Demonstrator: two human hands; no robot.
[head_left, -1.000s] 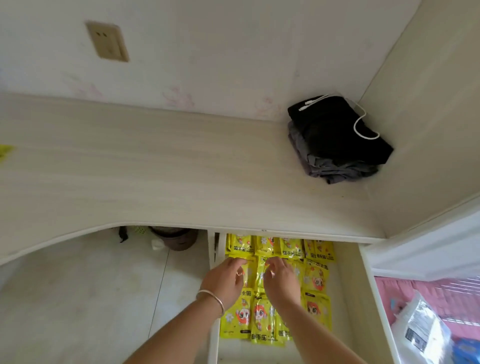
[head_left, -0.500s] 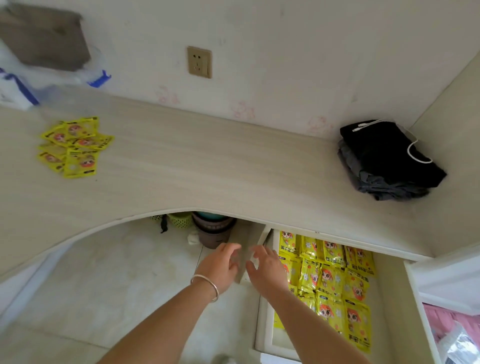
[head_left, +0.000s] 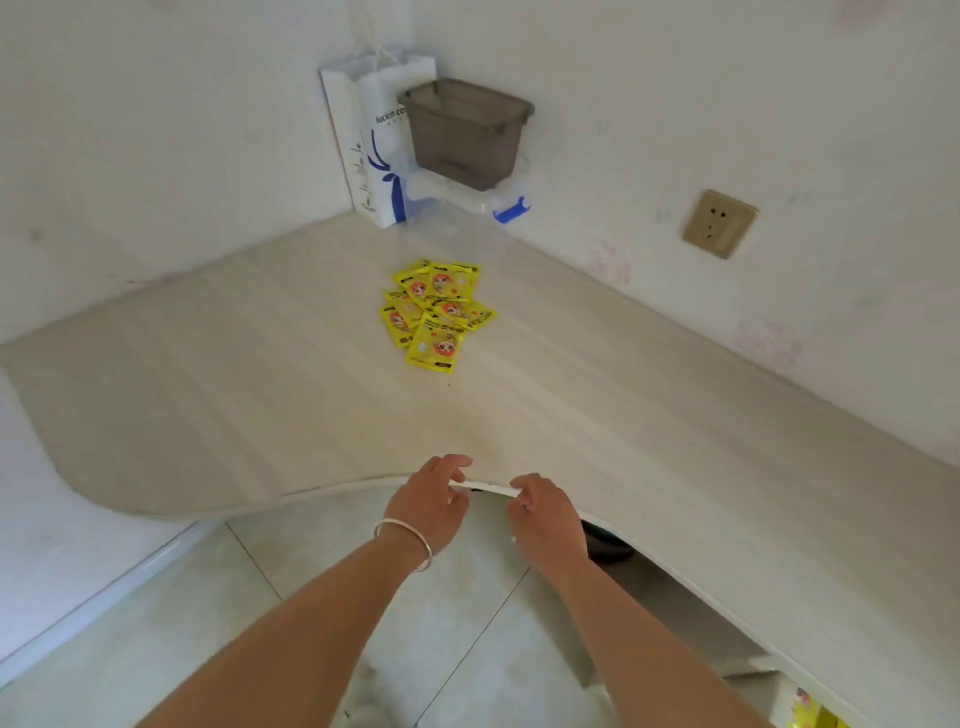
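Nearest to me, two bare forearms reach out over the tiled floor (head_left: 156, 649) towards the curved front edge of the pale wooden desk (head_left: 623, 415). The left hand (head_left: 430, 500), with a thin silver bangle (head_left: 402, 540) on its wrist, sits right at that edge, fingers loosely curled and thumb lifted. I see nothing in it. The right hand (head_left: 546, 514) is just beside it at the same edge, knuckles up and fingers bent downwards, also with nothing visible in its grip. The two hands are close together but not touching.

Low at the right corner, a sliver of an open drawer (head_left: 779, 691) shows a bit of yellow wrapping inside.

Further back, well apart from both hands, the yellow packets (head_left: 437, 312) lie in a loose, overlapping heap on the desk top. Beyond them, in the corner, a white paper bag (head_left: 363, 150) stands upright against the wall. Beside it a smoky grey bin (head_left: 465, 132) rests on a clear lidded box (head_left: 467, 195) with a blue latch. A wall socket (head_left: 719, 223) sits off to the right.
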